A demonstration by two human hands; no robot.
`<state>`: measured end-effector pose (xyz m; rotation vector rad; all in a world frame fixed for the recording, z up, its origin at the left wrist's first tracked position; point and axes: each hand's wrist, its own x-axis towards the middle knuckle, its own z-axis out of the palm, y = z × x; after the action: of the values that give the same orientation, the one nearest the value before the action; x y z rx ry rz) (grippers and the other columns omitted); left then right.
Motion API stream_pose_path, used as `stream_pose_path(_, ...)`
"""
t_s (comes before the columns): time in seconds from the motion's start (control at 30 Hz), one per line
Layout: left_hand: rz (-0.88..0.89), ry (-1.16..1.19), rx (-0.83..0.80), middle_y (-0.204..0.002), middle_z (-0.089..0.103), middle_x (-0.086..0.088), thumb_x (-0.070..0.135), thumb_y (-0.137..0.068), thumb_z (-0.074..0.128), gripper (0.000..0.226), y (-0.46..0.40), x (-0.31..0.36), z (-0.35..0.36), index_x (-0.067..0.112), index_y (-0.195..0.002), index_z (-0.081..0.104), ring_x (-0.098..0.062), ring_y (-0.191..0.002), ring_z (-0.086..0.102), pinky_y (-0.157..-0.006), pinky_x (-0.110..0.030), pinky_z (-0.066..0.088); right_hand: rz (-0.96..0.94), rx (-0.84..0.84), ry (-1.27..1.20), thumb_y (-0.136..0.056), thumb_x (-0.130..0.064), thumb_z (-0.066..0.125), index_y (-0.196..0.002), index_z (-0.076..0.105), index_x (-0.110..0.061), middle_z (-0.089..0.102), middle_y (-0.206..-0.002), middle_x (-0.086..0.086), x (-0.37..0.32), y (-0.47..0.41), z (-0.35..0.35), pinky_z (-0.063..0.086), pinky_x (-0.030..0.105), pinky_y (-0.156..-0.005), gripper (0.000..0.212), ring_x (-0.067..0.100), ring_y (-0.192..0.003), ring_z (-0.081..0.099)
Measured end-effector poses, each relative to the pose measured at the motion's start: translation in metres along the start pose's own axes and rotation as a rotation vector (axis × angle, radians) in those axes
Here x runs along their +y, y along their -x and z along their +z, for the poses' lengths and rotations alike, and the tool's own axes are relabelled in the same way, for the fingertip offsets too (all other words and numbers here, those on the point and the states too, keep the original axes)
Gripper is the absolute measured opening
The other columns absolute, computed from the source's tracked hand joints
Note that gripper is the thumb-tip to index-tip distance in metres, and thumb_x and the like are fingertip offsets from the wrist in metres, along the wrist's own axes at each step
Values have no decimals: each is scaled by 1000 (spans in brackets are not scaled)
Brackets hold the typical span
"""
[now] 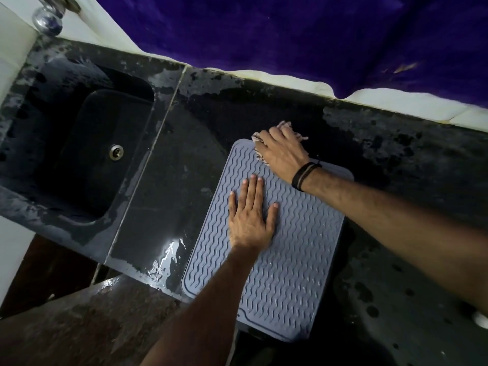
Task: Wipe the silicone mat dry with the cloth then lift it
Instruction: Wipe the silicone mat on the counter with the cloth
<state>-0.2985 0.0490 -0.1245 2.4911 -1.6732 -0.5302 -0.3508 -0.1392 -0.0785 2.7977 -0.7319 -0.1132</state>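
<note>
A dark, water-stained counter point(396, 143) is seen carrying a grey silicone mat point(290, 260), laid flat beneath both grips, with a puddle point(165, 262) left of the left grip point(249, 215) and a sunken sink point(92, 154) set farther left.

Dim, wet black stone counter point(396, 143) with sunken sink point(87, 154), purple curtain point(290, 35) behind.

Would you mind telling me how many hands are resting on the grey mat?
2: the left hand lies flat mid-mat; the right hand presses the cloth at its far edge.
</note>
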Motion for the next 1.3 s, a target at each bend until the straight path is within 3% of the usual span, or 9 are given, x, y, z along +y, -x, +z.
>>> stream_pose_path(0.2, -10, 3, 4, -169, -12, 7, 60, -105, 13, 71, 0, 1, 0, 24, -162, -9, -9, -154, -17, -126, -46, -2, -25, -6, -38, -91, -16, 34, -116, 62, -18, 55, -108, 2, -23, -37, -9, 42, 41, -83, 37, 24, -97, 52)
stream_pose_path(0.33, -22, -6, 11, -169, -10, 8, 61, -104, 14, 71, 0, 2, -1, 26, -162, -7, -8, -154, -16, -126, -45, -4, -48, -9, -34, -91, -15, 35, -120, 61, -19, 55, -114, 3, -13, -30, -12, 45, 42, -87, 39, 25, -102, 53)
stream_pose_path(0.6, -23, -13, 25, -170, -7, 8, 61, -104, 14, 71, 2, 5, -3, 26, -162, -3, -8, -154, -15, -126, -46, -4, -50, -43, 55, -93, -17, 47, -130, 55, -17, 53, -122, 5, 19, 39, -7, 43, 46, -95, 37, 28, -105, 51)
stream_pose_path(0.73, -28, -18, 20, -170, -8, 8, 62, -103, 12, 71, 4, 5, -6, 26, -162, -4, -10, -155, -13, -126, -46, -5, -6, -101, 74, -93, -15, 43, -137, 50, -16, 52, -126, 5, 28, 71, -9, 42, 47, -96, 45, 28, -107, 51)
stream_pose_path(0.97, -32, -32, 19, -169, -11, 9, 62, -103, 13, 71, 5, 6, -7, 27, -162, -6, -10, -155, -14, -126, -46, -4, 101, -189, 70, -94, -11, 45, -131, 55, -13, 54, -123, 9, 48, 128, -8, 40, 49, -99, 39, 32, -107, 50)
stream_pose_path(1.3, -21, -40, 37, -169, -11, 7, 62, -103, 11, 71, 5, 3, -5, 26, -162, -5, -10, -155, -13, -126, -47, -3, 284, -221, -25, -80, -15, 54, -125, 60, -17, 54, -108, 7, 68, 171, -21, 35, 43, -79, 46, 30, -99, 46)
